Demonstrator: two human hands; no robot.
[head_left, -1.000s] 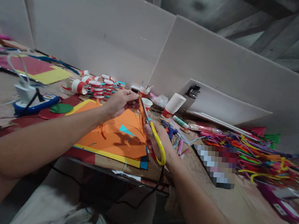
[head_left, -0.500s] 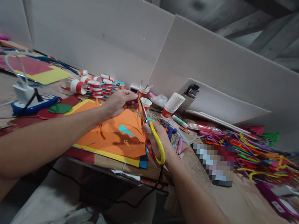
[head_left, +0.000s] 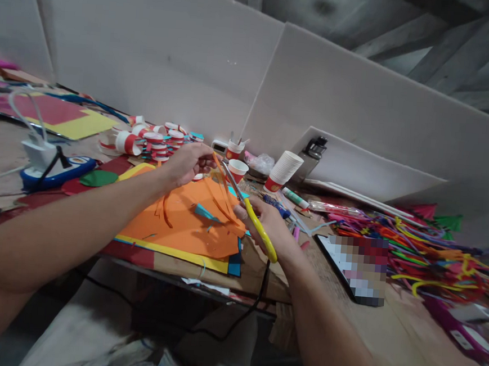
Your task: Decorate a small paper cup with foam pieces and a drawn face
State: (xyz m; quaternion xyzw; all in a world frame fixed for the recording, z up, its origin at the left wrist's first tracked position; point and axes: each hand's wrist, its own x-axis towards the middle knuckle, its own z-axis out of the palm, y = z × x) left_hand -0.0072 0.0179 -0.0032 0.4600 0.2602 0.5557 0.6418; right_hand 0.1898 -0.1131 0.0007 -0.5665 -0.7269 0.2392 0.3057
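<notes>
- The left hand [head_left: 190,164] has its fingers pinched on one end of an orange strip [head_left: 217,167], lifted above the pile of paper.
- The right hand [head_left: 262,218] is closed around the yellow handles of the scissors [head_left: 262,232], blades pointing up beside the strip; from here I can't tell whether they bite paper.
- I'd judge the cutting partway along: a curled orange piece [head_left: 166,212] lies loose, while the orange sheet [head_left: 189,240] below looks mostly whole, so plenty seems left.
- That sheet rests over a yellow sheet [head_left: 204,262] and a blue sheet [head_left: 234,265], with a teal scrap [head_left: 206,212] on top.
- Behind the left hand sit red-and-white paper rings [head_left: 156,148]; a lone cup [head_left: 237,172] and a leaning stack of cups [head_left: 285,169] stand farther right.
- A power strip [head_left: 59,173] lies over on the left, near a green disc [head_left: 98,178]; bright fuzzy stems [head_left: 395,251] crowd the table [head_left: 388,346] on the right.
- White panels [head_left: 154,40] wall off the back, under dim ceiling beams [head_left: 408,38].
</notes>
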